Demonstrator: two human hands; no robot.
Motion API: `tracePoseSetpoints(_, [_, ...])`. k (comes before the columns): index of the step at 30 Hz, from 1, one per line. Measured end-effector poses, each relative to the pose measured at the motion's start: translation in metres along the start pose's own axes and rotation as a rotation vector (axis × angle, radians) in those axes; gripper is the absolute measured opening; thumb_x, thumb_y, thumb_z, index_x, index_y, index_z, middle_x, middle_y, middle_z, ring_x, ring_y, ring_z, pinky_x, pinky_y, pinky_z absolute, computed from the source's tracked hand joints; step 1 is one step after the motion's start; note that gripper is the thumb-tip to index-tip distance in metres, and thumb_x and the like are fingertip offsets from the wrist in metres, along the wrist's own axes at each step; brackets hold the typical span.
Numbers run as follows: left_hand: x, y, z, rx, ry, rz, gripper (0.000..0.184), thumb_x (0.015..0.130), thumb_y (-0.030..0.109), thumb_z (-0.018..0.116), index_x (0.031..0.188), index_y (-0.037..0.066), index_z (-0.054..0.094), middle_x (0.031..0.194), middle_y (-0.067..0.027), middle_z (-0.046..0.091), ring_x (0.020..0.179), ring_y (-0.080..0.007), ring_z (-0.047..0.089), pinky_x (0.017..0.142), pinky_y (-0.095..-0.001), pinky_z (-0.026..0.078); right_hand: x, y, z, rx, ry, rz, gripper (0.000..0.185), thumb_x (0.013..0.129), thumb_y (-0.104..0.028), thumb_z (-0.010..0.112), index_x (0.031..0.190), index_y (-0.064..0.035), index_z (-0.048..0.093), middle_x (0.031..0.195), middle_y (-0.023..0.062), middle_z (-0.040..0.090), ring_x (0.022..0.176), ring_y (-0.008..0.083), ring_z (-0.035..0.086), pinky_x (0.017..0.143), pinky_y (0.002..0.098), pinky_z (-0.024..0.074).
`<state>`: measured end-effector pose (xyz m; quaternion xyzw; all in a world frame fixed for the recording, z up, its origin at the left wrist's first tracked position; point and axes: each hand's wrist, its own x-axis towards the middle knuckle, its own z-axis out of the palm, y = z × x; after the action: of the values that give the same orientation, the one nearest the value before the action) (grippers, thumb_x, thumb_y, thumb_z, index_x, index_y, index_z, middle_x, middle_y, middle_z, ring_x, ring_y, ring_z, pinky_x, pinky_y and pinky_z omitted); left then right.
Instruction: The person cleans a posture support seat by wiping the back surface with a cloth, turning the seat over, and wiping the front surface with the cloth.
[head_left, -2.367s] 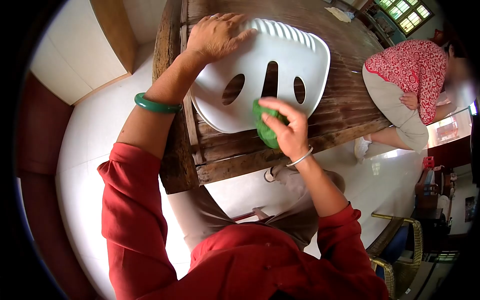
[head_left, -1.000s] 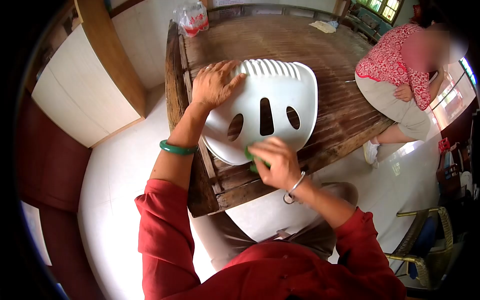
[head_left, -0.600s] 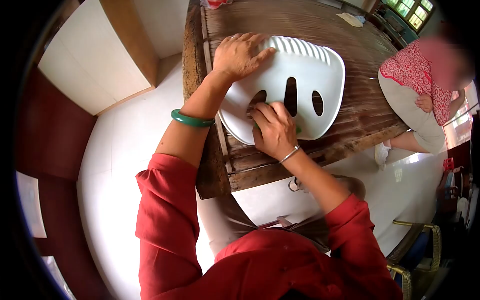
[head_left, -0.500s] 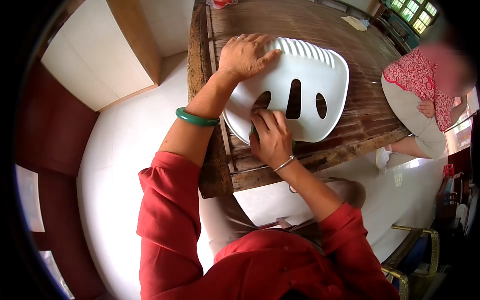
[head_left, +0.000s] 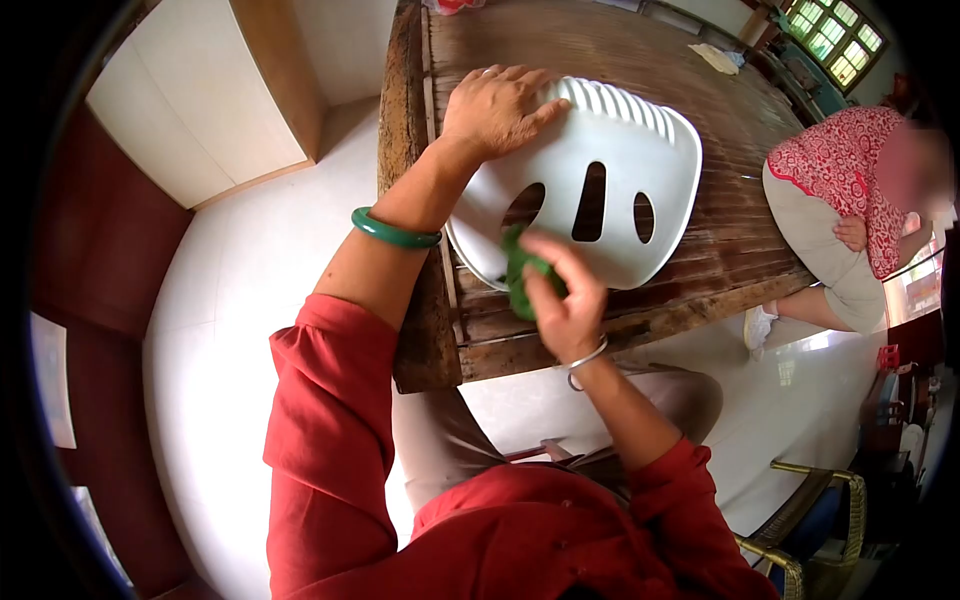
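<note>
A white plastic panel (head_left: pixel 620 125), ridged along its far end and cut with three long slots, lies on the slatted wooden table (head_left: pixel 730 160). My left hand (head_left: pixel 500 110), with a green bangle on its forearm, grips the panel's far left edge, its thumb on the top face. A crumpled green cloth (head_left: pixel 525 275) sits in my right hand (head_left: pixel 570 300), pinched by the thumb and fingers. This hand is smeared by motion, just over the panel's near left edge. Whether the cloth touches the panel, I cannot tell.
A person (head_left: pixel 840 200) in a red patterned top sits at the table's right side. A bamboo-framed chair (head_left: pixel 850 515) stands at lower right. A pale cabinet (head_left: pixel 200 90) is at upper left. On the far table part lies a light cloth (head_left: pixel 715 58).
My right hand has pulled back toward me and slightly right, off the panel's lower slot, and more of the green cloth shows. My left hand keeps its hold on the panel.
</note>
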<state>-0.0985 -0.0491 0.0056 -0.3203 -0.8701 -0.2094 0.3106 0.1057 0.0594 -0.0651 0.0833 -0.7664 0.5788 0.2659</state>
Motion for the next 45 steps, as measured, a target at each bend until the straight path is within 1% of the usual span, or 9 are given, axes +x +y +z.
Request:
tracePoseSetpoints(6, [0.001, 0.004, -0.002, 0.010, -0.022, -0.038, 0.059, 0.094, 0.061, 0.046, 0.131, 0.018, 0.062, 0.127, -0.0095, 0.065, 0.122, -0.0294, 0.057, 0.106, -0.0421, 0.040, 0.061, 0.013, 0.018, -0.403, 0.248, -0.401, 0.022, 0.075, -0.003, 0.067, 0.098, -0.0043, 0.068, 0.099, 0.0148, 0.067, 0.086, 0.0346, 0.067, 0.077, 0.0400, 0.0550])
tracePoseSetpoints(9, [0.003, 0.006, -0.002, 0.029, -0.057, -0.073, 0.058, 0.094, 0.060, 0.046, 0.131, 0.018, 0.061, 0.127, -0.0088, 0.065, 0.121, -0.0287, 0.057, 0.106, -0.0414, 0.040, 0.040, 0.012, 0.044, -0.391, 0.156, -0.270, 0.021, 0.074, -0.002, 0.067, 0.095, -0.0048, 0.066, 0.096, 0.0142, 0.065, 0.082, 0.0347, 0.067, 0.072, 0.0412, 0.0550])
tracePoseSetpoints(14, [0.002, 0.007, -0.005, 0.039, -0.044, -0.082, 0.057, 0.094, 0.059, 0.047, 0.131, 0.018, 0.061, 0.127, -0.0083, 0.065, 0.121, -0.0290, 0.057, 0.106, -0.0410, 0.040, 0.013, 0.019, 0.047, -0.455, 0.022, -0.433, 0.023, 0.069, 0.000, 0.066, 0.091, -0.0051, 0.065, 0.098, 0.0108, 0.065, 0.091, 0.0306, 0.064, 0.074, 0.0402, 0.0554])
tracePoseSetpoints(16, [0.001, 0.004, -0.003, -0.028, -0.033, -0.055, 0.058, 0.094, 0.060, 0.046, 0.130, 0.018, 0.062, 0.128, -0.0091, 0.064, 0.122, -0.0291, 0.056, 0.106, -0.0410, 0.039, 0.000, 0.019, 0.047, -0.573, -0.197, -0.455, 0.023, 0.066, -0.002, 0.065, 0.089, -0.0056, 0.066, 0.099, 0.0095, 0.066, 0.096, 0.0276, 0.062, 0.077, 0.0388, 0.0559])
tracePoseSetpoints(27, [-0.004, 0.006, -0.010, 0.025, 0.028, -0.033, 0.058, 0.094, 0.060, 0.045, 0.129, 0.018, 0.063, 0.129, -0.0082, 0.065, 0.119, -0.0279, 0.059, 0.105, -0.0405, 0.041, -0.007, 0.015, -0.028, -0.580, -0.331, -0.365, 0.017, 0.069, 0.000, 0.063, 0.083, -0.0055, 0.072, 0.091, 0.0068, 0.069, 0.084, 0.0265, 0.064, 0.071, 0.0371, 0.0553])
tracePoseSetpoints(32, [0.000, 0.013, -0.023, 0.041, -0.085, -0.083, 0.060, 0.094, 0.061, 0.049, 0.134, 0.019, 0.061, 0.134, -0.0064, 0.062, 0.123, -0.0275, 0.057, 0.105, -0.0404, 0.042, -0.010, 0.025, -0.066, -0.415, -0.172, -0.086, 0.014, 0.076, -0.003, 0.065, 0.089, -0.0036, 0.071, 0.093, 0.0107, 0.069, 0.087, 0.0313, 0.065, 0.078, 0.0383, 0.0534])
tracePoseSetpoints(39, [0.001, 0.014, -0.023, -0.006, -0.042, -0.046, 0.054, 0.091, 0.055, 0.058, 0.127, 0.015, 0.065, 0.127, -0.0085, 0.065, 0.118, -0.0280, 0.060, 0.102, -0.0412, 0.044, -0.004, 0.035, -0.093, 0.239, -0.039, 0.490, 0.024, 0.083, -0.006, 0.061, 0.101, 0.0002, 0.075, 0.095, 0.0077, 0.074, 0.087, 0.0129, 0.066, 0.081, 0.0241, 0.0508])
tracePoseSetpoints(43, [0.002, 0.020, -0.030, 0.151, 0.123, 0.033, 0.046, 0.089, 0.045, 0.065, 0.122, 0.012, 0.068, 0.133, -0.0108, 0.060, 0.131, -0.0324, 0.047, 0.111, -0.0453, 0.034, -0.006, 0.045, -0.097, 0.366, 0.092, 0.522, 0.030, 0.082, -0.006, 0.056, 0.104, 0.0008, 0.075, 0.099, 0.0099, 0.074, 0.091, 0.0147, 0.066, 0.086, 0.0276, 0.0510])
tracePoseSetpoints(45, [0.002, 0.016, -0.032, 0.267, 0.125, -0.106, 0.047, 0.093, 0.047, 0.059, 0.126, 0.014, 0.066, 0.138, -0.0111, 0.057, 0.138, -0.0330, 0.040, 0.115, -0.0462, 0.027, -0.004, 0.052, -0.095, 0.467, 0.184, 0.524, 0.030, 0.083, -0.005, 0.055, 0.105, 0.0030, 0.074, 0.101, 0.0104, 0.073, 0.094, 0.0156, 0.066, 0.086, 0.0274, 0.0510])
